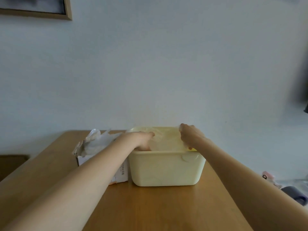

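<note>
**Two hands at one bin**

Two bare forearms cross the table (150, 207) from the near side, both cut off at the lower edge of the view. One pale yellow bin (166, 170) stands on the table. One box (122, 174) stands just beside its left wall, partly hidden behind the left forearm. Crumpled clear plastic sticks out of the box; what it is I cannot tell.

The left hand (141, 140) goes down into the bin at its left side. Its fingers are hidden behind the near wall, so I cannot tell if they grip anything. The right hand (190, 137) is at the right rim, with fingers curled and pinching one thin clear liner (165, 140) inside the bin. The liner is pale and hard to make out.

Far behind, one picture frame (68, 13) hangs on the wall, cut off at the corner.
</note>
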{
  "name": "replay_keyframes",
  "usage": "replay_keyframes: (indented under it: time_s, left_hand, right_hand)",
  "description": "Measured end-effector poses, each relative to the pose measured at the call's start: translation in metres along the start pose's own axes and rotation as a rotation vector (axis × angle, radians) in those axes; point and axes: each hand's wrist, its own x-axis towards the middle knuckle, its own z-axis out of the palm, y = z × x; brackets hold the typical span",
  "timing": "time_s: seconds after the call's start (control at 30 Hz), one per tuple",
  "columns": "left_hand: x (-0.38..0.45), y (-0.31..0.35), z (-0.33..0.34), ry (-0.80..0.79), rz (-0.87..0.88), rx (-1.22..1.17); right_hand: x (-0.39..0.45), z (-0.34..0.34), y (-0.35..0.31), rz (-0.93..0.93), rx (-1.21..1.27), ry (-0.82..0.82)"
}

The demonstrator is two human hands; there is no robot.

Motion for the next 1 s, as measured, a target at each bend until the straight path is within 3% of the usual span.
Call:
replay_keyframes:
  time_s: [0.17, 0.27, 0.33, 0.37, 0.43, 0.5, 0.53, 0.67, 0.73, 0.87, 1.0]
  left_hand:
    - [0.014, 0.004, 0.003, -0.107, -0.024, 0.070]
    - [0.028, 0.003, 0.009, -0.153, -0.030, 0.126]
    - [0.031, 0.003, 0.012, -0.173, -0.047, 0.122]
    - [0.033, 0.003, 0.013, -0.152, -0.065, 0.122]
    - [0.031, 0.004, 0.014, -0.107, -0.074, 0.152]
    - [0.032, 0.004, 0.015, -0.132, -0.032, 0.190]
    - [0.034, 0.003, 0.016, -0.157, -0.042, 0.171]
    - [0.034, 0.001, 0.016, -0.280, -0.129, 0.113]
    - [0.029, 0.001, 0.015, -0.271, -0.124, 0.120]
    - [0.013, 0.004, 0.009, -0.146, 0.020, 0.098]
    - [-0.009, -0.005, 0.003, 0.336, 0.174, 0.029]
  right_hand:
    - [-0.006, -0.011, -0.001, -0.056, -0.290, -0.007]
    - [-0.007, -0.022, -0.005, -0.130, -0.373, 0.193]
    - [-0.009, -0.026, -0.015, -0.235, -0.290, 0.310]
    - [-0.009, -0.024, -0.021, -0.278, -0.238, 0.243]
    - [-0.003, -0.008, -0.029, -0.265, -0.146, -0.142]
    - [0.010, 0.011, -0.027, -0.134, -0.112, -0.489]
    - [0.018, 0.017, -0.021, -0.050, -0.106, -0.568]
    - [0.034, 0.027, -0.003, 0.227, -0.090, -0.606]
    - [0.038, 0.029, 0.001, 0.217, -0.122, -0.621]
    - [0.025, 0.019, -0.003, 0.122, -0.174, -0.556]
    - [0.003, -0.009, -0.025, -0.048, -0.183, -0.461]
